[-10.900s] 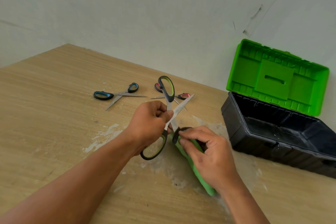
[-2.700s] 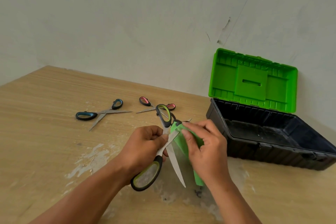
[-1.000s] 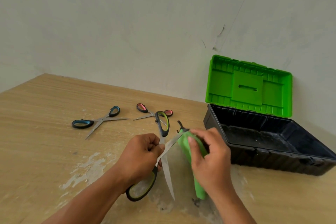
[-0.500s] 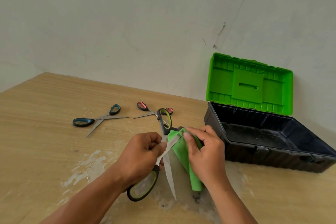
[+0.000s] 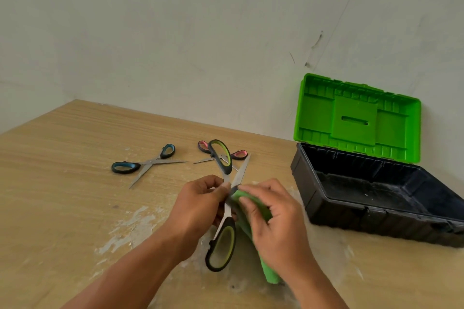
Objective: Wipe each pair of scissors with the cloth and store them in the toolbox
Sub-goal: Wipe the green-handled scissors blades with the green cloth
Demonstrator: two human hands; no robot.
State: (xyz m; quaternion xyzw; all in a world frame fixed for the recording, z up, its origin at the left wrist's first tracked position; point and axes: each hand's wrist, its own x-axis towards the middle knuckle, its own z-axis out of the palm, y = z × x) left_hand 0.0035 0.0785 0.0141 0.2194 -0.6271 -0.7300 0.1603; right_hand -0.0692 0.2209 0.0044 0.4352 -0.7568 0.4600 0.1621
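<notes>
Nearest, the left hand (image 5: 200, 206) has its fingers clenched on the green-handled scissors (image 5: 221, 246) at the pivot. It holds them wide open just above the tabletop (image 5: 62, 183). The right hand (image 5: 276, 223) grips the green cloth (image 5: 268, 273), its fingers curled round the fold and pressing it against the scissors beside the pivot.

Half a second ago the cloth covered the upward blade. That blade now stands bare and the cloth has slid down to the joint, so that blade has probably been wiped and the wiping is moving on. The other blade, which pointed down in plain view before, is now hidden under the cloth and the right hand. Whether the cloth is actually on it I cannot tell.

Further back lie the blue-handled scissors (image 5: 148, 163) and the pink-handled scissors (image 5: 239, 154), the latter partly covered by the raised green handle. Both have kept their places and wait their turn. To the right the toolbox (image 5: 376, 208) stands open with its lid up. No scissors show inside, though its right end is cut off.
</notes>
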